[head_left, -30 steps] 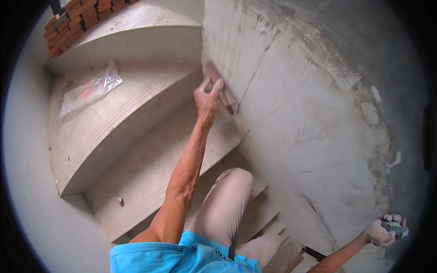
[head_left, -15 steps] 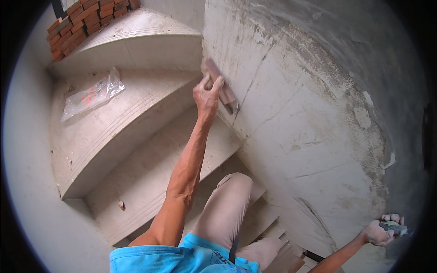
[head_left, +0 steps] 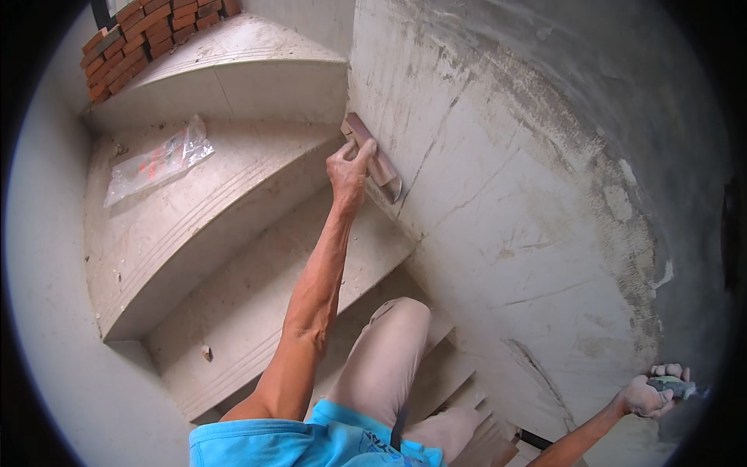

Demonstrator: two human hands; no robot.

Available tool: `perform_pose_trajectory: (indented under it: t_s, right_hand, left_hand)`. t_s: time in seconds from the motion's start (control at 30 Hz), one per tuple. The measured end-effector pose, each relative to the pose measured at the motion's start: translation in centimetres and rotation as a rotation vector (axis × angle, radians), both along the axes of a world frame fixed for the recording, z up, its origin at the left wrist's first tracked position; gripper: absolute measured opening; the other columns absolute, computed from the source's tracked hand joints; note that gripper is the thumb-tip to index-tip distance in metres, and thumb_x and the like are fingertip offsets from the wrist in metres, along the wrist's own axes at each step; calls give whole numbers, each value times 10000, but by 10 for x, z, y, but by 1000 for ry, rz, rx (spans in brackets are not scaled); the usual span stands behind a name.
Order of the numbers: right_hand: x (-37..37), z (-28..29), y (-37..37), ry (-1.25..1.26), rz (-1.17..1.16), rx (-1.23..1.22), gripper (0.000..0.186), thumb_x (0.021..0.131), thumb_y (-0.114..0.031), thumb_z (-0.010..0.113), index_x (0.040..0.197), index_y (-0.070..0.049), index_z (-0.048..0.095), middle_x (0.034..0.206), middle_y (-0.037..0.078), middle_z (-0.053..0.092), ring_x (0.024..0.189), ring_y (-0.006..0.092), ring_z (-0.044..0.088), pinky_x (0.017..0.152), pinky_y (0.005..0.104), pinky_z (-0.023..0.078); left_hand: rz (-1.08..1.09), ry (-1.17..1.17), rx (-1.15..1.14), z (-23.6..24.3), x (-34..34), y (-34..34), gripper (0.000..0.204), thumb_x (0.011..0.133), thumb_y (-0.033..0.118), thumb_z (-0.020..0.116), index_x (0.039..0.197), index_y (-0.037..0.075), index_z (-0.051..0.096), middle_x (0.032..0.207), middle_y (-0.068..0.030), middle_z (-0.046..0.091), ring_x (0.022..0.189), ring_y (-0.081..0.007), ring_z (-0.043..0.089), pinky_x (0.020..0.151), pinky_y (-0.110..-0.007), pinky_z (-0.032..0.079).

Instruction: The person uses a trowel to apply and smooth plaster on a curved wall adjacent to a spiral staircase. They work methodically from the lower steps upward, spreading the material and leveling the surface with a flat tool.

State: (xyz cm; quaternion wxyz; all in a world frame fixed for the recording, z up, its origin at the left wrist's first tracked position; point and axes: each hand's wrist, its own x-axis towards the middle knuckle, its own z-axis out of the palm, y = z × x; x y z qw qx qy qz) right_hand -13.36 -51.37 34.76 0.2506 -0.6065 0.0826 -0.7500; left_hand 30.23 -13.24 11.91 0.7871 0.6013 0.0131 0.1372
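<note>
While the left hand (head_left: 348, 167) is gripping a flat brown float (head_left: 383, 171) beside the pale wall (head_left: 529, 218), at its edge along the steps (head_left: 194, 198), the right hand (head_left: 643, 398), near right, is clasping a grey-green tool (head_left: 671, 384), outer end blurring. Clear plastic bag (head_left: 159, 163) is lying on a left step; stacked bricks (head_left: 148, 35) are sitting far left.

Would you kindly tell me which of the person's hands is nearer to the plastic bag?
Left. The left hand, gripping the trowel, is to the right of the bag; the right hand is much farther off, at the picture's lower right.
</note>
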Motion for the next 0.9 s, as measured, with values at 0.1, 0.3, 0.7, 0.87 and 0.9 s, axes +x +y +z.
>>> perform_pose_trajectory:
  t_s: [0.1, 0.3, 0.7, 0.87, 0.9]
  right_hand:
    - [6, 1, 9, -10, 15, -11, 713, 790, -425, 587, 1228, 123, 459, 782, 102, 493, 636, 171, 413, 568, 307, 362]
    - [4, 1, 7, 10, -40, -75, 689, 812, -409, 597, 1226, 129, 479, 787, 107, 497, 648, 172, 419, 568, 309, 356]
    - [3, 2, 5, 9, -2, -52, 654, 853, -384, 550, 1232, 143, 474, 808, 113, 513, 663, 174, 420, 572, 313, 346]
    - [14, 2, 18, -7, -43, -40, 647, 859, -382, 540, 1224, 149, 480, 805, 114, 515, 651, 171, 412, 567, 308, 343]
    - [14, 2, 20, -14, -35, -22, 648, 861, -385, 539, 1224, 149, 479, 802, 113, 513, 650, 171, 411, 566, 307, 342]
  left_hand:
    - [17, -32, 51, -2, 14, 0, 705, 823, 322, 795, 1310, -134, 564, 1034, -192, 702, 915, -191, 670, 728, -311, 540]
    - [41, -138, 155, 77, 4, -8, 656, 774, 375, 806, 1235, -67, 658, 832, -134, 590, 752, -182, 566, 685, -353, 479]
    - [211, -285, 373, 47, 20, 1, 635, 730, 422, 841, 1221, 44, 703, 784, -135, 535, 717, -235, 551, 700, -369, 473]
    - [133, -222, 342, 2, 14, 10, 658, 736, 422, 839, 1218, -2, 693, 843, -136, 584, 752, -199, 576, 691, -355, 480]
    - [60, -196, 259, -1, 13, 12, 669, 742, 421, 835, 1229, -12, 685, 861, -141, 599, 764, -196, 584, 699, -354, 485]
